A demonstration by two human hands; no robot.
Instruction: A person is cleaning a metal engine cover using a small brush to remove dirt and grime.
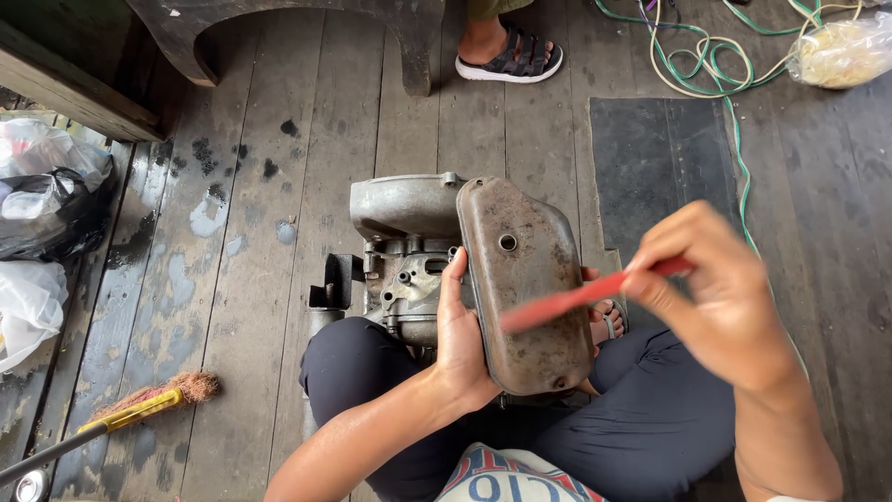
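A grimy grey engine rests on the wooden floor between my legs. A rusty brown metal cover with a round hole stands on edge against it. My left hand grips the cover's left edge, thumb up along the rim. Raised over the cover's right side, my right hand holds a red, blurred, flat-bladed tool that points left across the cover's face. Dark trousers cover my crossed legs, and a sandalled foot shows behind the cover.
Another person's foot in a black sandal stands at the top. Green and cream cables and a clear bag lie top right, beside a dark mat. Plastic bags sit far left. A yellow-handled brush lies lower left.
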